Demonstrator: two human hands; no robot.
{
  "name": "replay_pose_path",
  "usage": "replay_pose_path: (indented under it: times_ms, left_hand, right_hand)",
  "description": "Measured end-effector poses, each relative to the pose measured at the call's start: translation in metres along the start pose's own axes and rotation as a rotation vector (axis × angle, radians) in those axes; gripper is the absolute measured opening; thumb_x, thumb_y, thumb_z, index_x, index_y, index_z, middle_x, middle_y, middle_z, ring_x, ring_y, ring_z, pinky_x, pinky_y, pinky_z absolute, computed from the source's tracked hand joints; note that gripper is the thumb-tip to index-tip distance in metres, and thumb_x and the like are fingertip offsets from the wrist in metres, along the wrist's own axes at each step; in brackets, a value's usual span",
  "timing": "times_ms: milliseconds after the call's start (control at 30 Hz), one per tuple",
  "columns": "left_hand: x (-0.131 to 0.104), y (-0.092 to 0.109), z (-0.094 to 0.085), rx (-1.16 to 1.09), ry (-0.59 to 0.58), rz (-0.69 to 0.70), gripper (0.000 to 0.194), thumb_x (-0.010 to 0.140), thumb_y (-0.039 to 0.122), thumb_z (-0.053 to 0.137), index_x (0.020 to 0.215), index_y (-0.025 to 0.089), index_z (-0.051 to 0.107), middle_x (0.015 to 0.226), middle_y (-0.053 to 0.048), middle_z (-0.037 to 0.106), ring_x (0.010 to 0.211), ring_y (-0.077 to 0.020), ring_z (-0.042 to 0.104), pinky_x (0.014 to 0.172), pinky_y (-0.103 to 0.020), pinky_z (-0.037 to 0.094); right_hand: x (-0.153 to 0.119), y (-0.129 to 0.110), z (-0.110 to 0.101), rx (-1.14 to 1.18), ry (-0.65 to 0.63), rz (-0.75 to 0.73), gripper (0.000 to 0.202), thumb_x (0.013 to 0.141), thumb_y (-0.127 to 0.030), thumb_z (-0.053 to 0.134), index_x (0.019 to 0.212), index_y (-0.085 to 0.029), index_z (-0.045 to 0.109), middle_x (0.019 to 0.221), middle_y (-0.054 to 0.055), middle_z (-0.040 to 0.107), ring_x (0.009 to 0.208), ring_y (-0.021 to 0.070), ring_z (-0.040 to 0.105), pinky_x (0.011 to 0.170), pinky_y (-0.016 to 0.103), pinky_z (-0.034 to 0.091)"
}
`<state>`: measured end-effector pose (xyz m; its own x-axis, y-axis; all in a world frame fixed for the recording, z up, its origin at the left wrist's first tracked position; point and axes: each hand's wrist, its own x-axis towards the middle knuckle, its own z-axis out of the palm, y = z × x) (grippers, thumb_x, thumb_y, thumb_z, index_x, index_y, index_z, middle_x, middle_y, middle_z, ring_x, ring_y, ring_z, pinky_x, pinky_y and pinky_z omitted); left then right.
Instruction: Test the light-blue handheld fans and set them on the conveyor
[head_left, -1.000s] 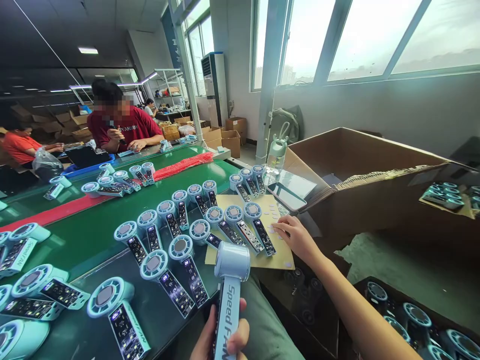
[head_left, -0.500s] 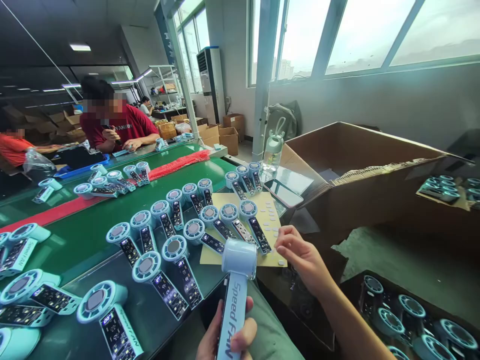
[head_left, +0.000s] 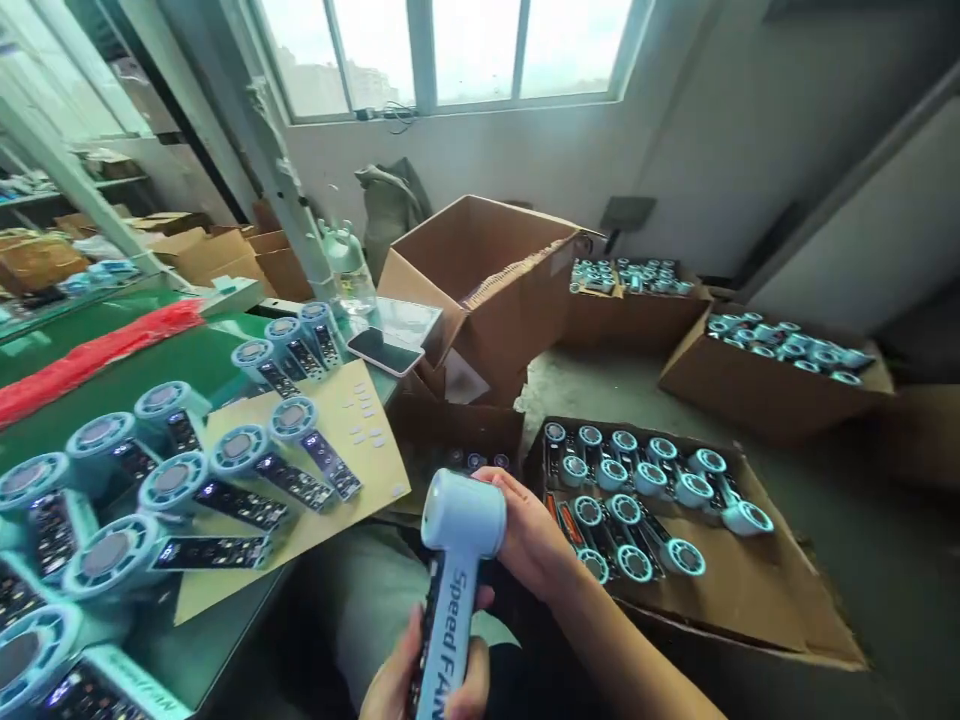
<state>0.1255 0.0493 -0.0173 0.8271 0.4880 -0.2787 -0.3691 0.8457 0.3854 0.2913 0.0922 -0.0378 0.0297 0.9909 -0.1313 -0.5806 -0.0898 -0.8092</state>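
A light blue handheld fan [head_left: 463,515] marked "Speed FAN" stands upright at the lower centre, its dark circuit side facing left. My left hand [head_left: 427,660] is wrapped round its handle. Beside the fan head is my right hand [head_left: 529,525], its fingers reaching behind the head and partly hidden; whether they grip it cannot be made out. Several fans with bare circuit boards lie on the green table, some on a yellow sheet [head_left: 300,515] that bears small pale pieces [head_left: 364,400].
A phone [head_left: 385,351] and a bottle [head_left: 346,265] sit at the table's far corner. An open carton [head_left: 517,325] stands behind. At the right, a low box [head_left: 787,590] holds rows of fans, with more fan-filled cartons [head_left: 720,380] beyond.
The view has swung to the right, bringing the boxes of fans into sight and leaving the co-workers out. My right hand has moved from beside the yellow sheet to the fan head.
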Motion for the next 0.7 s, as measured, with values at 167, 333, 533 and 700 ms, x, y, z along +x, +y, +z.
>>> replay_pose_path:
  times_ms: [167, 333, 533, 700]
  left_hand:
    - [0.074, -0.033, 0.003, 1.004, 0.272, 0.203, 0.044, 0.090, 0.046, 0.036, 0.127, 0.023, 0.042, 0.107, -0.007, 0.060, 0.086, -0.0158, 0.060, 0.076, -0.024, 0.047]
    - [0.138, -0.080, 0.008, 1.644, 0.028, -0.066, 0.072, 0.084, 0.032, 0.042, 0.143, 0.015, 0.005, 0.143, -0.018, 0.031, 0.119, -0.0311, 0.046, 0.098, -0.043, 0.039]
    - [0.145, -0.081, -0.009, 1.690, -0.125, -0.185, 0.070, 0.074, 0.032, 0.057, 0.138, 0.029, 0.030, 0.149, -0.005, 0.020, 0.134, -0.0255, 0.025, 0.109, -0.041, 0.025]
    - [0.093, -0.054, -0.061, 1.635, 0.237, -0.187, 0.046, 0.082, 0.034, 0.045, 0.127, 0.022, 0.048, 0.138, -0.010, 0.041, 0.128, -0.0239, 0.036, 0.108, -0.043, 0.027]
  right_hand:
    - [-0.055, -0.003, -0.062, -0.132, 0.397, -0.075, 0.049, 0.082, -0.058, 0.049, 0.114, -0.021, 0.047, 0.100, 0.008, 0.063, 0.084, 0.0196, 0.060, 0.071, 0.030, 0.049]
    - [-0.093, 0.006, -0.132, -0.600, 0.700, 0.029, 0.054, 0.077, -0.057, 0.054, 0.113, -0.018, 0.044, 0.102, 0.009, 0.064, 0.098, 0.0240, 0.059, 0.086, 0.034, 0.046]
    - [-0.085, -0.028, -0.305, -1.038, 1.002, 0.321, 0.027, 0.085, -0.029, 0.055, 0.108, -0.016, 0.053, 0.105, 0.009, 0.058, 0.101, 0.0244, 0.053, 0.091, 0.047, 0.039]
    - [-0.076, -0.020, -0.400, -1.200, 1.016, 0.603, 0.025, 0.086, -0.026, 0.057, 0.109, -0.017, 0.055, 0.110, 0.007, 0.055, 0.099, 0.0218, 0.054, 0.086, 0.044, 0.044]
